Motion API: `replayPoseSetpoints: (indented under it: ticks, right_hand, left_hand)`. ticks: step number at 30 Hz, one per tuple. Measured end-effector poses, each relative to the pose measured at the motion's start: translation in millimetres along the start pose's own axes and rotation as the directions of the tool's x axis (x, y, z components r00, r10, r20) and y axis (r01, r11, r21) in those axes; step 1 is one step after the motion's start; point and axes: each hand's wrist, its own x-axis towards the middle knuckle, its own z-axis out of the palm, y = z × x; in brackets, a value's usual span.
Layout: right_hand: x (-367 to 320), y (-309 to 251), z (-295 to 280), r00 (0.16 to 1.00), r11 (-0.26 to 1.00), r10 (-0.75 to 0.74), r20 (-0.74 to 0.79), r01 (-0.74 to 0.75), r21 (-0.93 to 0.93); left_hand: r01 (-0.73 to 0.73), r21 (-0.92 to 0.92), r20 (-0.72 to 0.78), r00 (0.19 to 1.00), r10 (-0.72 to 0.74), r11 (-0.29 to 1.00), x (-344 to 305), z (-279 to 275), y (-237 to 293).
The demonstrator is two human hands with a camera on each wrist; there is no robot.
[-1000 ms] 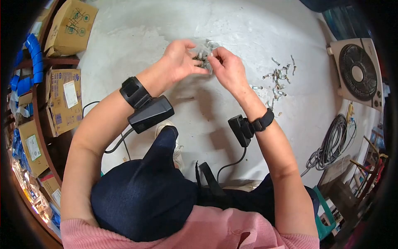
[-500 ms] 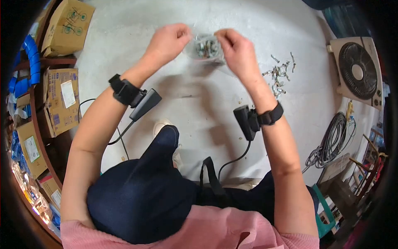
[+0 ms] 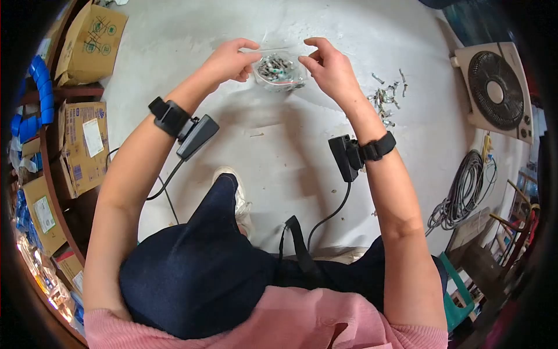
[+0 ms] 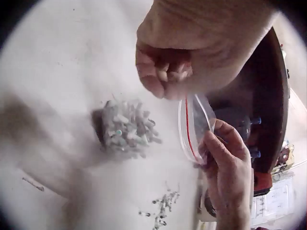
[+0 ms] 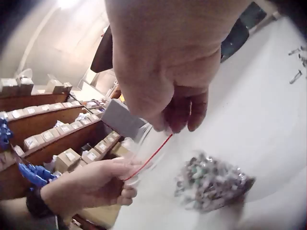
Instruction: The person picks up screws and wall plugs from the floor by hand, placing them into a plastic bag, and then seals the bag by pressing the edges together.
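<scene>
A clear zip bag with a red seal line holds many small metal pieces (image 3: 277,68); its mouth is stretched between both hands. My left hand (image 3: 228,63) pinches one end of the bag's mouth, and my right hand (image 3: 334,70) pinches the other. In the left wrist view the red strip (image 4: 187,127) runs from the left hand (image 4: 192,52) down to the right hand (image 4: 229,163). The right wrist view has the heap in the bag (image 5: 211,182) hanging below the strip, beside the right hand (image 5: 168,81), with the left hand (image 5: 98,187) at the strip's other end.
Loose metal pieces (image 3: 385,100) lie scattered on the floor right of the bag. A box fan (image 3: 495,92) and coiled cable (image 3: 462,192) are at the right. Cardboard boxes (image 3: 87,145) and shelving line the left side. A shoe (image 3: 241,200) rests below the hands.
Both hands moved apart and up from close together around the bag. The bag now hangs spread between them, its contents in plain view.
</scene>
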Motion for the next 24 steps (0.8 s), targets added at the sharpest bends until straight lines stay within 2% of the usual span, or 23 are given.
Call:
replayPoseSetpoints:
  ticks: [7, 10, 12, 13, 15, 16, 17, 19, 20, 21, 23, 24]
  right_hand:
    - [-10.2, 21.8, -34.3, 0.998, 0.999, 0.045, -0.050, -0.045, -0.015]
    - [-16.5, 20.8, -56.5, 0.995, 0.993, 0.084, -0.049, -0.088, -0.078]
    - [-19.0, 27.0, -73.1, 0.994, 0.992, 0.078, -0.074, -0.085, -0.097]
    - [-21.0, 31.0, -81.9, 0.993, 0.990, 0.072, -0.090, -0.082, -0.114]
    - [-28.9, 37.8, -104.5, 0.990, 0.981, 0.069, -0.126, -0.090, -0.169]
    - [-34.2, 37.8, -117.2, 0.994, 0.963, 0.057, -0.095, -0.080, -0.259]
    - [-40.2, 38.9, -128.7, 0.997, 0.937, 0.043, -0.060, -0.062, -0.344]
    - [-56.1, 49.8, -149.6, 0.994, 0.924, 0.093, -0.051, -0.105, -0.367]
    - [-65.6, 62.8, -156.5, 0.996, 0.902, 0.083, -0.011, -0.080, -0.424]
    - [-76.2, 76.3, -161.2, 0.996, 0.877, 0.078, 0.032, -0.054, -0.477]
    - [-97.6, 101.6, -162.4, 0.991, 0.883, 0.112, 0.066, -0.070, -0.464]
    - [-107.8, 112.7, -159.6, 0.975, 0.853, 0.141, 0.170, -0.032, -0.521]
  left_hand:
    - [-0.009, -0.070, -0.021, 1.000, 0.007, 0.998, -12.1, -7.0, 6.4]
    - [-0.058, -0.025, -0.066, 0.996, 0.057, 0.998, -11.9, -9.5, 15.4]
    - [-0.131, 0.027, -0.172, 0.976, 0.134, 0.991, -10.2, -7.5, 24.1]
    - [-0.141, 0.031, -0.152, 0.978, 0.144, 0.990, -9.2, -7.1, 30.0]
    - [-0.379, 0.174, -0.092, 0.913, 0.398, 0.909, -7.1, -1.2, 48.9]
    - [-0.447, 0.253, -0.004, 0.886, 0.463, 0.858, -9.5, 3.2, 67.2]
    - [-0.462, 0.247, 0.019, 0.881, 0.473, 0.852, -11.0, 12.6, 81.6]
    - [-0.609, 0.406, 0.248, 0.791, 0.559, 0.681, -18.6, 37.6, 112.8]
    - [-0.607, 0.436, 0.342, 0.794, 0.502, 0.664, -25.9, 51.5, 125.3]
    - [-0.615, 0.438, 0.355, 0.788, 0.503, 0.656, -29.7, 68.4, 131.2]
    - [-0.617, 0.487, 0.511, 0.775, 0.371, 0.619, -32.7, 104.7, 127.0]
    - [-0.541, 0.491, 0.537, 0.805, 0.252, 0.682, -33.2, 123.3, 119.8]
